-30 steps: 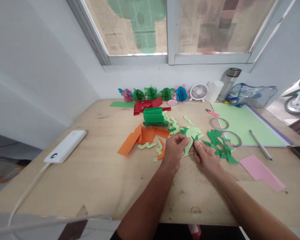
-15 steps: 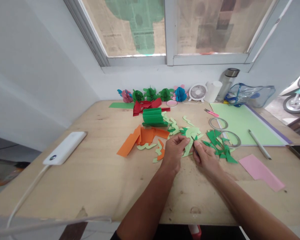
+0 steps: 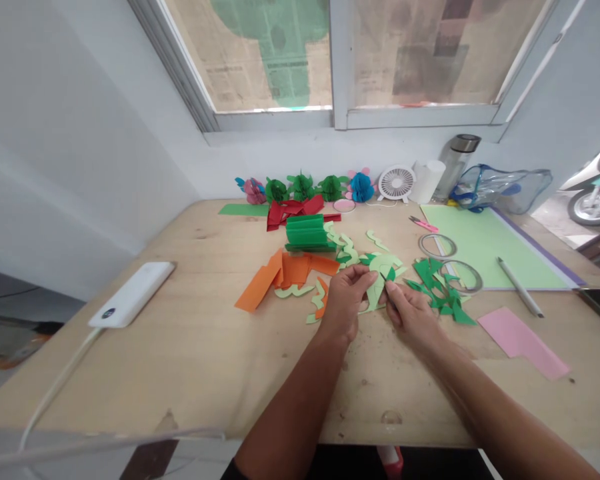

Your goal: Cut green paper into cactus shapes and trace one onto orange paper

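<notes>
Head view, green paper point(image 3: 391, 274), between both grips point(image 3: 347, 299) point(image 3: 413, 312)

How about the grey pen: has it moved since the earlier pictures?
No: the grey pen sits unmoved on the table, across the near edge of the light green sheet.

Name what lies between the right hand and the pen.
In the head view, dark green paper scraps, then a grey ring, partly on a light green sheet.

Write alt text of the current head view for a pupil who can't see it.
The left hand pinches light-green paper over a wooden table; the right hand holds a slim dark tool. Orange paper and green scraps lie nearby, paper figures behind.
</notes>
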The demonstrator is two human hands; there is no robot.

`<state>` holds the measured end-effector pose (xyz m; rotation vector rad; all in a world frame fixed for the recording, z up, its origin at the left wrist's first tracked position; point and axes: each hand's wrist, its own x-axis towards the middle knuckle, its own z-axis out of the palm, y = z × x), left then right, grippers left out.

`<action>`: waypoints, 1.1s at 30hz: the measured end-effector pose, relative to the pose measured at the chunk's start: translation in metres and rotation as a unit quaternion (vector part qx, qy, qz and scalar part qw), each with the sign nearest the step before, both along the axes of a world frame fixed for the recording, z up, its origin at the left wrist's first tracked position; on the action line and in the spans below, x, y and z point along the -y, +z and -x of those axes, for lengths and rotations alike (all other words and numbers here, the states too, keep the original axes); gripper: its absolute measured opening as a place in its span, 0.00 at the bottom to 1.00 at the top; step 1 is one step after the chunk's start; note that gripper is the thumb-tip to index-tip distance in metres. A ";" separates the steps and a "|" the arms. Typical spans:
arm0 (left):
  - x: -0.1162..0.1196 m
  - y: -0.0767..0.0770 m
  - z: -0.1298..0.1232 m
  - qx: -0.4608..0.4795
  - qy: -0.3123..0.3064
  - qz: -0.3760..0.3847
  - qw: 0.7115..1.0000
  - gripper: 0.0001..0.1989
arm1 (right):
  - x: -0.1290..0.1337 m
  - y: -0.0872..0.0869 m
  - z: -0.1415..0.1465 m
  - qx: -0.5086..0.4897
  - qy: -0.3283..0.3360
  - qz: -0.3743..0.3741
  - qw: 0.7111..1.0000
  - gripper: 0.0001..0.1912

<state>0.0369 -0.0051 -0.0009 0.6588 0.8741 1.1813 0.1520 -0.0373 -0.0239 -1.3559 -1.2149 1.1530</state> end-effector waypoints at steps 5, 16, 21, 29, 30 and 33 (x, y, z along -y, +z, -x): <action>0.000 -0.001 0.000 0.015 0.003 0.000 1.000 0.17 | 0.000 0.000 -0.001 0.014 0.009 -0.006 1.000 0.26; 0.000 -0.008 -0.003 0.053 -0.014 0.014 0.998 0.15 | 0.001 0.008 0.002 0.034 -0.009 -0.023 0.999 0.30; 0.000 -0.008 -0.004 0.058 -0.016 0.021 0.998 0.15 | 0.001 0.009 0.001 0.053 -0.008 -0.032 0.998 0.30; -0.001 -0.003 0.000 0.039 0.003 0.009 0.999 0.14 | -0.001 0.003 0.000 0.044 -0.002 -0.016 0.999 0.27; -0.001 -0.003 0.001 0.041 0.010 0.007 0.999 0.14 | -0.001 0.003 0.000 0.046 -0.001 -0.018 0.999 0.27; -0.002 -0.003 0.001 0.045 0.014 0.013 0.999 0.13 | 0.000 0.005 0.001 0.061 -0.002 -0.028 0.998 0.29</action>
